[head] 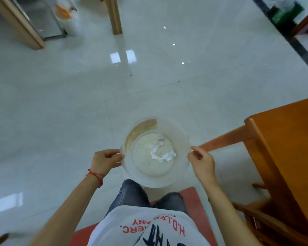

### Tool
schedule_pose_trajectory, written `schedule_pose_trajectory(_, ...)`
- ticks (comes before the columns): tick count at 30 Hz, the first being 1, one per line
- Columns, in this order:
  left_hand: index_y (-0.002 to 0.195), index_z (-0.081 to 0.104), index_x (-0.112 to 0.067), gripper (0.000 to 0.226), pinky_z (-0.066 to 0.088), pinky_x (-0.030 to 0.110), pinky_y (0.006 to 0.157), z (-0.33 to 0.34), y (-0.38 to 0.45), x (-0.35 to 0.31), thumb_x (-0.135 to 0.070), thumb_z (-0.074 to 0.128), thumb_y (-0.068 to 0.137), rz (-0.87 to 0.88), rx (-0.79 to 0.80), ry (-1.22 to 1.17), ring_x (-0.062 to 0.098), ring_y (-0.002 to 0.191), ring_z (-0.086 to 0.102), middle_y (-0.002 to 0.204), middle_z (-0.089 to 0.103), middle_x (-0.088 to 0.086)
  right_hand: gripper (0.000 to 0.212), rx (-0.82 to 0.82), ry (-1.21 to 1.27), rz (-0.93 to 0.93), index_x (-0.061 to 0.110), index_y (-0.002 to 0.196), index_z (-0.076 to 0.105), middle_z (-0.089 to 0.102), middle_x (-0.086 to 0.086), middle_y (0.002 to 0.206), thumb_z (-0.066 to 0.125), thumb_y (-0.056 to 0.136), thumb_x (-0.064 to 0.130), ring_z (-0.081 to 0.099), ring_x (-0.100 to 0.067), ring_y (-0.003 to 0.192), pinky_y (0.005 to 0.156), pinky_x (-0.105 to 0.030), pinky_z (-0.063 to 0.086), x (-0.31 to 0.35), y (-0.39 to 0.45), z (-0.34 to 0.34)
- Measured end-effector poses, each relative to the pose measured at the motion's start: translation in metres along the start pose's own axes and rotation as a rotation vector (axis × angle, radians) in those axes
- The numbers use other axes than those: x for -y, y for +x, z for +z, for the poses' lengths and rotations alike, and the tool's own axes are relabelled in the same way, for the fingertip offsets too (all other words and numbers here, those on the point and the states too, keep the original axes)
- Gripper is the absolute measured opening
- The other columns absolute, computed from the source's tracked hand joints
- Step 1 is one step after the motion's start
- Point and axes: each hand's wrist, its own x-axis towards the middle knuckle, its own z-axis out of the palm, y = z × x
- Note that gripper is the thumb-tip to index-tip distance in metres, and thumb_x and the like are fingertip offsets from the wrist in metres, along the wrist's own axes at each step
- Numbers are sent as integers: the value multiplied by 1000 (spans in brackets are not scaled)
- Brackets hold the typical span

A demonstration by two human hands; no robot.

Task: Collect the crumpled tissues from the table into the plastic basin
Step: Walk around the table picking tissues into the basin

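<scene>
While the person sits with knees forward, the left hand [106, 159] pinches the left rim of the basin [142, 180], fingers curled over the edge and thumb pressed against the outside wall. A red string circles that wrist. Between both hands the basin hangs level over the pale floor [69, 103], just ahead of the knees, gripped at opposite sides so neither hand is nearer than the other. It is round, translucent and cloudy, with a brownish smear along its far left inner wall. Inside, right of centre on the bottom, lie the tissues [161, 152]: white, crumpled, in two or three lumps touching each other, light enough, I would guess, to shift if the basin tips. The right hand [201, 161] clamps the right rim the same way, fingertips closed on the edge. Farther right stands the desk [288, 132], orange wood, its near corner well apart from the basin. No tissue shows on the visible part of its top, so the collecting looks about done; any next move turns on carrying the basin rightward toward it.
</scene>
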Motion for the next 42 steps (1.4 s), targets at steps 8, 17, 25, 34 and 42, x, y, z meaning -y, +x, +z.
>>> schedule_pose_trajectory(8, 97, 67, 4, 24, 60, 26, 63, -44, 47, -18, 0, 68, 74, -14, -47, -53, 21, 71, 64, 76, 67, 6, 28, 28, 4, -18, 9, 108, 64, 67, -9, 93, 61, 80, 5, 61, -22, 86, 78, -27, 45, 41, 34, 53)
schedule_pose_trajectory(17, 92, 69, 1, 19, 57, 18, 55, -32, 123, -72, 1, 69, 73, -27, -48, -101, 19, 70, 65, 68, 70, 0, 26, 32, 6, -17, 11, 105, 65, 65, -9, 88, 61, 80, 6, 58, -20, 81, 67, -10, 44, 84, 116, 68)
schedule_pose_trajectory(25, 92, 69, -1, 17, 57, 18, 57, 6, 203, -152, 2, 67, 75, -11, -46, -110, 24, 74, 64, 78, 69, 9, 28, 45, 18, -42, 14, 109, 63, 65, -8, 92, 60, 82, 8, 58, -14, 81, 65, -11, 43, 145, 222, 54)
schedule_pose_trajectory(34, 96, 69, 0, 21, 57, 16, 57, 38, 289, -238, 0, 66, 76, 41, -30, -73, 21, 75, 64, 80, 68, 6, 26, -22, 55, -38, 13, 107, 64, 63, -11, 88, 60, 82, 7, 55, -8, 74, 59, 3, 40, 201, 318, 49)
schedule_pose_trajectory(42, 102, 65, 5, 28, 56, 16, 55, 57, 392, -318, 0, 68, 74, 73, 117, 46, 27, 80, 63, 93, 68, 17, 26, -200, 141, 59, 10, 106, 64, 61, -8, 83, 61, 80, 5, 55, -8, 72, 59, 3, 40, 234, 384, 62)
